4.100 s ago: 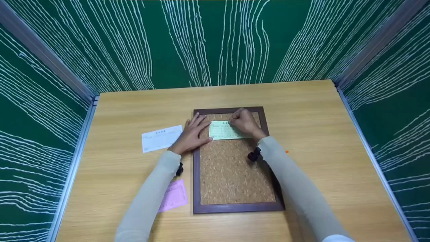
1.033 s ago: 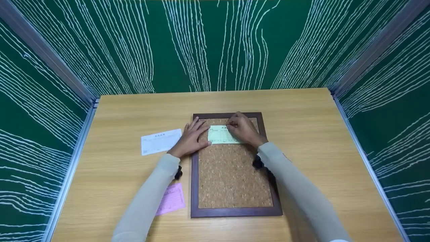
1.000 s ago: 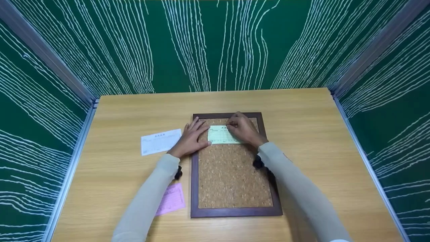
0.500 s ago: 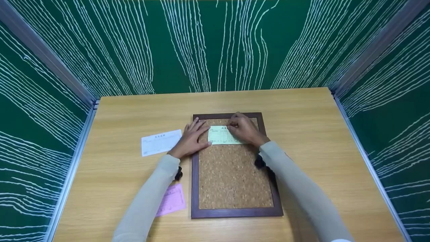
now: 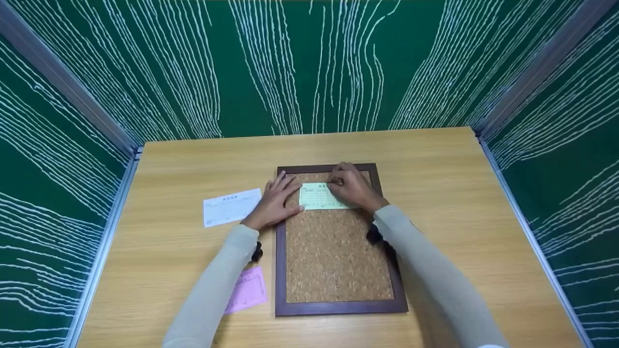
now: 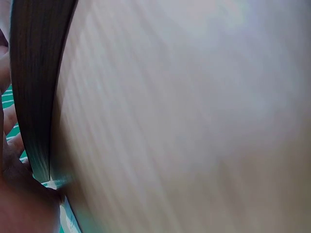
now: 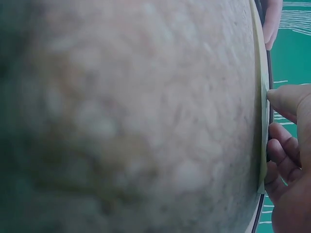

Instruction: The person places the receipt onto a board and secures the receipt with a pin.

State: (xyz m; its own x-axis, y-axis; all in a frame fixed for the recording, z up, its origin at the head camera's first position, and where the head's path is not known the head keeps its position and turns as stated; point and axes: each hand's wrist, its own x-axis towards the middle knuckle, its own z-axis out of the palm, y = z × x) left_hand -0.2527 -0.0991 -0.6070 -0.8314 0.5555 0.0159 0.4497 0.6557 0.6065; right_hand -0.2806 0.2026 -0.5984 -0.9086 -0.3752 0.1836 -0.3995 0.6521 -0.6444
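Observation:
A cork board (image 5: 338, 261) in a dark brown frame lies on the table, with a pale green printed slip (image 5: 316, 198) across its upper part. My left hand (image 5: 275, 205) rests with spread fingers over the frame's upper left, its thumb at the slip's lower left corner. Along the slip's top edge, near its middle, my right hand (image 5: 353, 186) pinches with curled fingers; what sits between the fingertips is hidden. This hand covers the slip's right part. From the right side, the right wrist view shows the thumb and fingers (image 7: 286, 99) close against the slip's edge (image 7: 264, 141).
A white printed slip (image 5: 229, 208) lies left of the board, partly behind the left hand. Nearer, a pink slip (image 5: 249, 290) is partly covered by the left sleeve (image 5: 213, 290). Green walls (image 5: 261, 63) with white wavy lines enclose the wooden table (image 5: 169, 256).
The head view has shifted slightly. Both hands keep their places on the board and slip. A small orange spot right of the board, seen in the oldest frame, is out of sight near the right sleeve.

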